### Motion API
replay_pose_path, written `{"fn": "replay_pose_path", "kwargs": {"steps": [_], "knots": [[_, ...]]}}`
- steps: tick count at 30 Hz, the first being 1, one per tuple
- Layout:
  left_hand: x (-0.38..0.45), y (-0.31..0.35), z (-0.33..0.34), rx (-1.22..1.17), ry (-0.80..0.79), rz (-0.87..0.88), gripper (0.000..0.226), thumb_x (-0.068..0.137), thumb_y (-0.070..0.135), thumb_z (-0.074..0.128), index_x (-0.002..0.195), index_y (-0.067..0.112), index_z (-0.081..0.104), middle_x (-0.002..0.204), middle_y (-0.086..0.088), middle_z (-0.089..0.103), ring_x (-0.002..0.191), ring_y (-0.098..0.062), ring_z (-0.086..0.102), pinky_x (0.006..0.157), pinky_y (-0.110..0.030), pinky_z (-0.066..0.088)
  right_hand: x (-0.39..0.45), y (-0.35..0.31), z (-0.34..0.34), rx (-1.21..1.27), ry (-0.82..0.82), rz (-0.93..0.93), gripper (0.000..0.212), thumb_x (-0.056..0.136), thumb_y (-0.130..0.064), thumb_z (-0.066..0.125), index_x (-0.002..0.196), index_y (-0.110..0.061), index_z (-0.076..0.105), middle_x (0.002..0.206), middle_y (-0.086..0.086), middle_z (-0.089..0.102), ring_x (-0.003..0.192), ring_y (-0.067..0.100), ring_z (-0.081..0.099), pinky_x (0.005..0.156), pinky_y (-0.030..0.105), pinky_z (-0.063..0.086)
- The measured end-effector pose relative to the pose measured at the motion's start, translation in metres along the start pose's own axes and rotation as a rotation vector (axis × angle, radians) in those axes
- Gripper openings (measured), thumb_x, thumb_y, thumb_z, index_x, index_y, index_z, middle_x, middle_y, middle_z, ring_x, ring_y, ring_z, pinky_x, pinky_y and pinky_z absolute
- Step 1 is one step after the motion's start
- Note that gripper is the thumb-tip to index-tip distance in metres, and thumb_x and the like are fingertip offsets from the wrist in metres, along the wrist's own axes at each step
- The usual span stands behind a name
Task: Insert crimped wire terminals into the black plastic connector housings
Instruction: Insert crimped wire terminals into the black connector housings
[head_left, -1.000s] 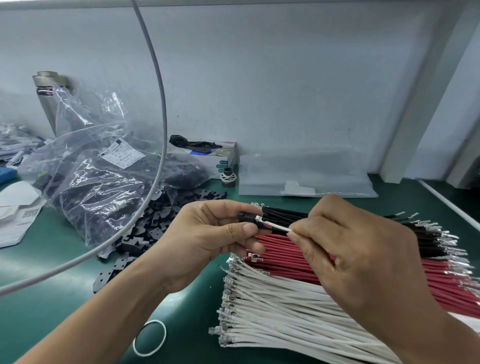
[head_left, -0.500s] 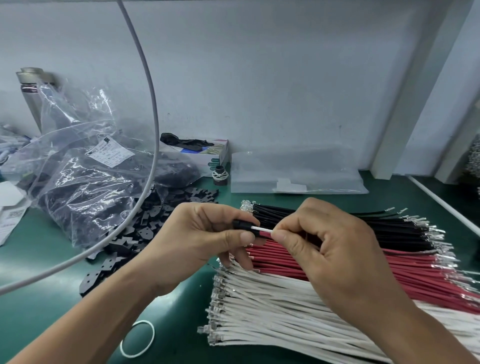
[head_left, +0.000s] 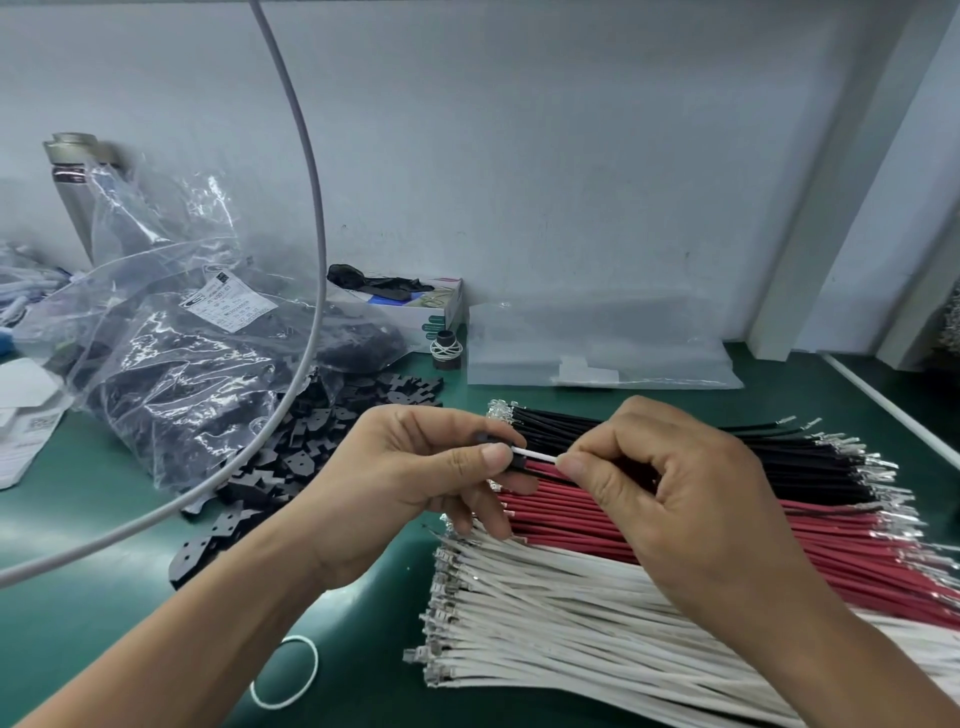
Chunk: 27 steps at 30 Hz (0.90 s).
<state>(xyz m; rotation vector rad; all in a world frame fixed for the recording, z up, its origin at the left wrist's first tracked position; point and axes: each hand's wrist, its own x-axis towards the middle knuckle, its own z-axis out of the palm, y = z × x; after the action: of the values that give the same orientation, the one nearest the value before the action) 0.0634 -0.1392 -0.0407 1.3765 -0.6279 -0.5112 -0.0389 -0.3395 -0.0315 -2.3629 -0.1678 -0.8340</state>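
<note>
— What did the connector housing (head_left: 503, 451) look like?

— Small and black, pinched between the thumb and fingers of the left hand (head_left: 415, 483), held above the red wires (head_left: 675, 535). Most of it sat behind the thumb tip, so its shape was hard to make out.

— And the wire going in?

— A white wire (head_left: 535, 456), short stretch showing, its end meeting the housing. The right hand (head_left: 691, 499) pinched it between thumb and curled fingers. The terminal itself was hidden where it met the housing.

— What else was there?

— Black wires (head_left: 675, 441) at the back, white wires (head_left: 545, 623) in front, all on the green table (head_left: 78, 519). Loose housings (head_left: 291, 462) spilled from a clear bag (head_left: 171, 364); the rest of the held wire was hidden by the right hand.
</note>
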Motion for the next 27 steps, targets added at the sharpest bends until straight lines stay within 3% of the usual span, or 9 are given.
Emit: {"fn": "replay_pose_path", "kwargs": {"steps": [8,16,19,27], "knots": [[-0.001,0.001,0.001,0.103,0.014,0.018,0.026,0.079,0.02,0.08,0.101,0.005,0.079,0.09,-0.023,0.078,0.06,-0.028,0.073,0.054,-0.028,0.053,-0.001,-0.001,0.004,-0.205,0.012,-0.117,0.028,0.096,-0.049,0.045,0.085,-0.034,0.066,0.08,-0.019,0.05,0.067,0.003,0.049,0.055,0.024,0.043],[-0.002,0.001,0.001,0.104,0.017,0.019,0.019,0.079,0.018,0.082,0.095,0.007,0.08,0.083,-0.023,0.077,0.056,-0.031,0.073,0.05,-0.024,0.05,-0.005,-0.003,0.013,-0.176,0.048,-0.176,0.027,0.1,-0.041,0.046,0.083,-0.027,0.062,0.08,-0.016,0.048,0.063,0.006,0.047,0.053,0.034,0.046],[-0.002,0.003,0.001,0.097,0.0,0.016,0.025,0.077,0.024,0.082,0.095,0.007,0.08,0.083,-0.023,0.077,0.057,-0.031,0.073,0.05,-0.024,0.05,-0.004,-0.003,0.012,-0.155,0.044,-0.168,0.026,0.099,-0.041,0.046,0.083,-0.027,0.061,0.079,-0.017,0.047,0.064,0.006,0.047,0.054,0.033,0.046],[-0.003,0.004,0.006,0.142,0.002,0.03,0.016,0.082,0.016,0.077,0.094,0.006,0.079,0.082,-0.022,0.077,0.056,-0.031,0.073,0.05,-0.024,0.048,-0.004,-0.005,0.011,-0.093,0.02,-0.157,0.027,0.098,-0.043,0.046,0.081,-0.027,0.06,0.078,-0.017,0.047,0.066,0.009,0.049,0.056,0.034,0.046]]}}
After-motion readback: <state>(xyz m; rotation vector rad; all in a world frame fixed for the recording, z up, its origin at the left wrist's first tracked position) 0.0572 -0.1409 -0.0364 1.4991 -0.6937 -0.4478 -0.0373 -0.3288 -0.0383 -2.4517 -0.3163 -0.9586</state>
